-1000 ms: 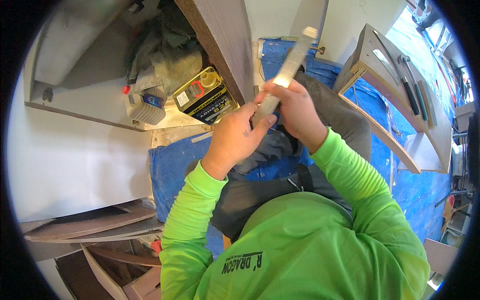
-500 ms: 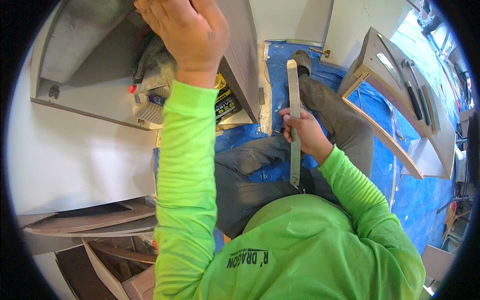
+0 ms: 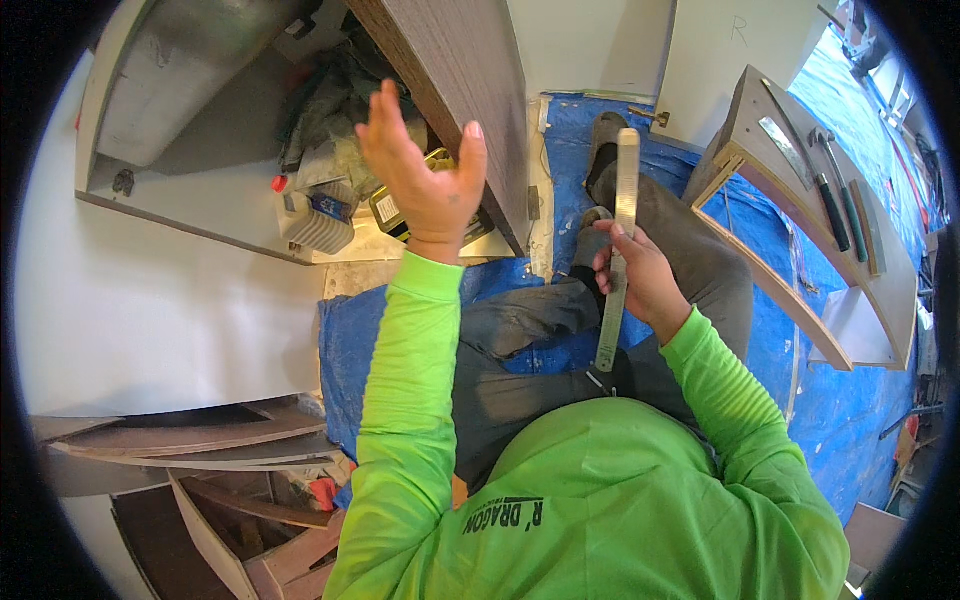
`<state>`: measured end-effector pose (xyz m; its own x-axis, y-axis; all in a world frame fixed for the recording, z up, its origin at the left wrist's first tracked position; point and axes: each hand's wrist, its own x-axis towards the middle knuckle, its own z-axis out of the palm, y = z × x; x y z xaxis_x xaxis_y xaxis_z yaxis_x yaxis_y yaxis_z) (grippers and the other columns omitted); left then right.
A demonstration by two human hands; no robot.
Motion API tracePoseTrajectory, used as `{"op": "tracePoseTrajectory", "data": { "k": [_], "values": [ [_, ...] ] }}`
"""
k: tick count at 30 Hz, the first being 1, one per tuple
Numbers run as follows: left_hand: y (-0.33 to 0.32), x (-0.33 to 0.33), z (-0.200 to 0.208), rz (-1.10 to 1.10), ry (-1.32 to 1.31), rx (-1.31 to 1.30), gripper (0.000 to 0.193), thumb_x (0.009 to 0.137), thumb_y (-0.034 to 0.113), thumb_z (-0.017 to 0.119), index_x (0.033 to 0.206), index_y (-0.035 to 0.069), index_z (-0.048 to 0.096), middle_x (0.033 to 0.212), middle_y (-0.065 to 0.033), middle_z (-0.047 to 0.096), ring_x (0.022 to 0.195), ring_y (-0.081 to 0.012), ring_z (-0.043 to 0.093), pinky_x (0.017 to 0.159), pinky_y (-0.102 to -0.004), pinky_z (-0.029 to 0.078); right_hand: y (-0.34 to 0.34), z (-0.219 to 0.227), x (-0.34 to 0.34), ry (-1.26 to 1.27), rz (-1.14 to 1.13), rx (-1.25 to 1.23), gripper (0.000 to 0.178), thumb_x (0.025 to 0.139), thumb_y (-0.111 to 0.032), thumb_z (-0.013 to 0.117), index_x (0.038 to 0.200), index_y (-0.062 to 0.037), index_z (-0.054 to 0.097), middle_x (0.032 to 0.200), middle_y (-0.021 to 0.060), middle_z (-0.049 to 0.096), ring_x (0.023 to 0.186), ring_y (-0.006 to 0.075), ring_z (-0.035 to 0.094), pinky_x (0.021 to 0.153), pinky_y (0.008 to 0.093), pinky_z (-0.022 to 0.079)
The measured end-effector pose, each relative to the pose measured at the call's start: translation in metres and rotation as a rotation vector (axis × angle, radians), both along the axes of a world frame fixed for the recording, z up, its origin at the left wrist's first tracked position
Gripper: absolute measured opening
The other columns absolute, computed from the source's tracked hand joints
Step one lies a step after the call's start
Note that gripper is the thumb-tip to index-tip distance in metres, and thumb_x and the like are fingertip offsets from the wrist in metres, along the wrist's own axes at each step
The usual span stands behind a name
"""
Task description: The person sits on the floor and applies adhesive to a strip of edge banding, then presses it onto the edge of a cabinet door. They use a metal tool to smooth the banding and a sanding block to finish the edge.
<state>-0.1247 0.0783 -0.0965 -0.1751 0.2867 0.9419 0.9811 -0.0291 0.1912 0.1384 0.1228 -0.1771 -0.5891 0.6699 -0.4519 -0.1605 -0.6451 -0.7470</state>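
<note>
A long metal ruler (image 3: 613,300) stands nearly upright in my right hand (image 3: 640,270), with thumb and fingers closed around its middle. Its lower end, which has a small hole, reaches my lap. My left hand (image 3: 428,185) is raised with fingers stretched and thumb apart, holding nothing. It is in front of the open cabinet (image 3: 200,215), close to the dark wood-grain door (image 3: 475,90); whether it touches the door I cannot tell. Inside the cabinet are a white ribbed jug (image 3: 325,228) with a red cap, a crumpled cloth (image 3: 335,110) and a yellow-and-black can (image 3: 388,210), partly hidden by my left hand.
Blue sheeting (image 3: 840,430) covers the floor. At my right lies a wooden cabinet frame (image 3: 790,200) bearing a hammer (image 3: 830,200), another dark-handled tool (image 3: 857,225) and a flat metal blade (image 3: 785,150). Curved wooden pieces (image 3: 200,440) are stacked at lower left.
My left hand has come down and slightly right from the cabinet's upper part, fingers now spread. The ruler in my right hand has shifted right and tilted a little.
</note>
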Motion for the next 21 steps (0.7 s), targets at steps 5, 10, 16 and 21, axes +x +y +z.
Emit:
{"op": "tracePoseTrajectory", "data": {
  "k": [5, 10, 16, 21],
  "values": [
    [-0.002, -0.008, 0.061, 0.029, 0.110, 0.115, 0.077, 0.081, 0.034, 0.080, 0.143, 0.001, 0.047, 0.140, -0.0132, 0.057, 0.131, -0.0362, 0.049, 0.114, -0.0560, 0.031, -0.002, -0.005, -0.007, -0.003, 0.098, 0.031, 0.029, 0.108, -0.032, 0.046, 0.119, -0.0070, 0.056, 0.078, 0.0078, 0.058, 0.060, 0.0192, 0.056, 0.054, 0.0343, 0.046],
    [0.000, -0.008, 0.077, 0.010, 0.051, 0.152, 0.065, 0.085, 0.033, 0.079, 0.135, 0.001, 0.054, 0.133, -0.0180, 0.060, 0.122, -0.0352, 0.054, 0.107, -0.0483, 0.037, 0.000, 0.004, -0.011, -0.019, 0.009, -0.052, 0.028, 0.108, -0.031, 0.047, 0.121, -0.0068, 0.055, 0.078, 0.0077, 0.058, 0.060, 0.0195, 0.057, 0.055, 0.0323, 0.046],
    [-0.038, 0.010, 0.004, -0.115, -0.130, -0.089, 0.035, 0.099, 0.024, 0.065, 0.122, -0.002, 0.061, 0.130, -0.0163, 0.062, 0.118, -0.0295, 0.059, 0.105, -0.0405, 0.042, 0.006, 0.068, -0.027, 0.065, -0.017, 0.448, 0.032, 0.108, -0.032, 0.048, 0.119, -0.0048, 0.060, 0.080, 0.0051, 0.062, 0.061, 0.0163, 0.056, 0.058, 0.0291, 0.046],
    [-0.067, 0.033, -0.033, -0.276, -0.427, -0.096, 0.032, 0.094, 0.029, 0.072, 0.104, 0.001, 0.061, 0.117, -0.0178, 0.063, 0.110, -0.0321, 0.060, 0.101, -0.0413, 0.044, 0.023, 0.106, -0.038, -0.163, 0.100, 1.280, 0.022, 0.100, -0.020, 0.060, 0.113, -0.0036, 0.065, 0.082, 0.0082, 0.062, 0.067, 0.0206, 0.058, 0.063, 0.0335, 0.049]
  ]
}}
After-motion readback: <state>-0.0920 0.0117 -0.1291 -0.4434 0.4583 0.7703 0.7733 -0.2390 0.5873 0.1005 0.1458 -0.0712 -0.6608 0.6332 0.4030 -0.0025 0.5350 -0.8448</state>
